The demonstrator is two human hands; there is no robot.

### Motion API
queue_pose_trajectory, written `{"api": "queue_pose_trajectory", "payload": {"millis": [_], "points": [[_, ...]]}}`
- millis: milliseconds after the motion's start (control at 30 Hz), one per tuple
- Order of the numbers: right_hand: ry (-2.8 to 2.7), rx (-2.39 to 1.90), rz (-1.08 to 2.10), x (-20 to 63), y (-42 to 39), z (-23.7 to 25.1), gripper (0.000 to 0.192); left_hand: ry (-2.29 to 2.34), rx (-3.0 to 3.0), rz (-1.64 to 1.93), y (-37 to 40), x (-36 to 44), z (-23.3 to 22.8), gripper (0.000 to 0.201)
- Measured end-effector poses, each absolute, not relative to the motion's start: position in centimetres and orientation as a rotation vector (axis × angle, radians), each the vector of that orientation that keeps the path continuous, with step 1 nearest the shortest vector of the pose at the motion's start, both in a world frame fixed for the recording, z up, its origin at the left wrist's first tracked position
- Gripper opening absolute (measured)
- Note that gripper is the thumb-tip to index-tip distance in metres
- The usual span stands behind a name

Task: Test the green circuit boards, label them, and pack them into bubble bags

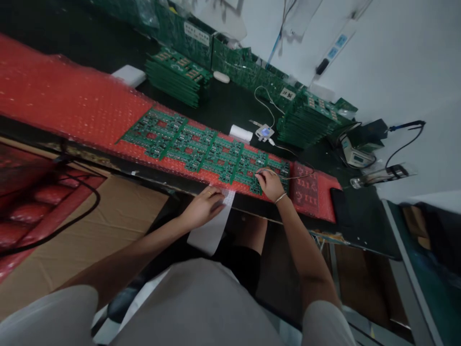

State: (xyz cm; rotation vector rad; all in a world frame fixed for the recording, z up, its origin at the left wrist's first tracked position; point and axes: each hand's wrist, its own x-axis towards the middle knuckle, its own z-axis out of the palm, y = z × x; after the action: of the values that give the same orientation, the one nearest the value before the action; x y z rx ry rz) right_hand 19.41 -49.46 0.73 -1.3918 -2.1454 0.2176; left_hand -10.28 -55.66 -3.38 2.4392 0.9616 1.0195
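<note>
A row of green circuit boards (223,158) lies on red bubble wrap (79,101) along the bench. My left hand (204,206) is closed at the near edge of the bench, its fingers on a white strip of paper, apparently a label sheet (212,230), that hangs down over my lap. Over the boards' right part, my right hand (270,184) has thumb and fingertips pinched together close to the board surface. Whatever is between those fingertips is too small to make out. A thin pale cord passes by that hand toward the right.
Behind the boards stand a left stack of green boards (176,79) and a right stack (306,120). Between them are a white roll (240,133) and a small device with a lit screen (264,132). Folded red bubble wrap (313,192) lies at right; cardboard (118,211) is below left.
</note>
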Motion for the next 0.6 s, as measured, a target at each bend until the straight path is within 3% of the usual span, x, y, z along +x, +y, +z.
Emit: {"api": "queue_pose_trajectory", "payload": {"millis": [300,600], "points": [[-2.049,-1.413,0.159,19.5,-49.7,0.0,0.04,0.981,2.39,1.161,-55.9,-9.6,-5.4,0.013],[-2.036,-1.402,0.119,19.4,-49.9,-0.3,0.034,0.998,2.231,1.185,-56.1,-9.0,-5.1,0.014]]}}
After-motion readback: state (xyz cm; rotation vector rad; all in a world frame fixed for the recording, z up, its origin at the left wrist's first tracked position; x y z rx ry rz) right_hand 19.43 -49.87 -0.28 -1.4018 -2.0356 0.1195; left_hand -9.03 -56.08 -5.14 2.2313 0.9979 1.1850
